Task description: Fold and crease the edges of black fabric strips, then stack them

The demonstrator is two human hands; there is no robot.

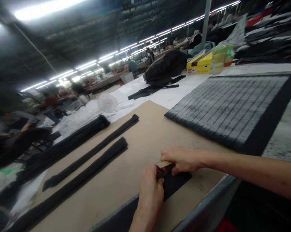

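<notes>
My right hand (181, 158) is closed around a small tan piece (164, 164), low over a dark strip (175, 184) near the board's front edge. Just left of it, my left hand (151, 183) bends its fingers onto the near side of the same spot; what they grip, if anything, is too hidden to make out. The dark strip runs beneath both hands on the tan board (145, 129). Two long black strips (97, 148) (87, 175) lie further left on the board.
A dark mat with a pale striped area (229, 106) lies at the right. Behind are a yellow box (199, 63), a green cup (218, 60) and piled black fabric (167, 66). Bundled black strips (70, 141) lie left. A person (17, 122) sits at far left.
</notes>
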